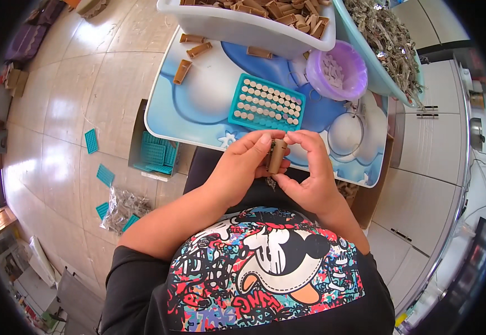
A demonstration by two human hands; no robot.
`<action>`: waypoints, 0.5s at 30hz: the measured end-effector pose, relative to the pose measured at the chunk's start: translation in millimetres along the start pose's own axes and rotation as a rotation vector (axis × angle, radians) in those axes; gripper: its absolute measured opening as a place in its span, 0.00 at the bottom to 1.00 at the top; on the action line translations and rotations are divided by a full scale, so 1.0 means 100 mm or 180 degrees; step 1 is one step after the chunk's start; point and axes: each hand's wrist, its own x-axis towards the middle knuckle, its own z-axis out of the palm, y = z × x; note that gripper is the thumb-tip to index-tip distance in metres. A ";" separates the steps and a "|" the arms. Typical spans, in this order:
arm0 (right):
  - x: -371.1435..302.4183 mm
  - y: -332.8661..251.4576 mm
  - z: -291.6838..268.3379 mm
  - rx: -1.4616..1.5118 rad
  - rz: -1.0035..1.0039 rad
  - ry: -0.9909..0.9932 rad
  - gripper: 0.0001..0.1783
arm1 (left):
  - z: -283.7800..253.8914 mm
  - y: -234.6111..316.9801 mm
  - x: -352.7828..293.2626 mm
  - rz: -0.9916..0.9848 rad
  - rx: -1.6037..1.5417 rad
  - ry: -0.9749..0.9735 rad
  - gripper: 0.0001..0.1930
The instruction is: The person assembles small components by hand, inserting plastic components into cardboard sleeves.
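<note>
A small tan plastic casing [277, 156] is held between both hands, upright and close to my body, just off the table's near edge. My left hand [233, 170] pinches it from the left with thumb and fingers; a dark, thin piece shows along that side, too small to make out. From the right, my right hand [314, 187] grips its top with the fingers and its lower end with the thumb. Just beyond the hands lies a teal tray [261, 124] with rows of round whitish pieces. Several loose tan casings [199, 50] rest at the table's far left.
A white bin [243, 34] heaped with tan casings stands at the table's far side. Beside it are a purple bowl [356, 72] of small pale pieces and a light-teal basin [366, 61] of metallic parts. Left of the table, a box [138, 139] contains teal trays; more trays [105, 175] lie on the floor.
</note>
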 end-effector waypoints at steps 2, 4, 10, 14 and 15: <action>0.00 0.00 0.00 0.0012 0.0011 -0.0022 0.38 | 0.00 0.00 0.00 0.0012 0.0007 -0.0023 0.20; 0.00 0.00 0.00 -0.0028 -0.0011 -0.0023 0.38 | -0.01 0.00 0.00 0.0023 -0.0017 -0.0086 0.20; 0.01 -0.01 -0.01 -0.0038 0.0021 -0.0097 0.35 | 0.03 -0.02 -0.01 0.0085 0.0384 -0.0033 0.20; 0.01 0.10 -0.08 0.0506 0.0503 0.0111 0.22 | 0.01 -0.07 -0.01 0.0248 0.0349 -0.0069 0.26; 0.00 0.11 -0.07 0.0505 0.0506 0.0115 0.22 | 0.02 -0.05 -0.02 0.0228 0.0571 -0.0111 0.29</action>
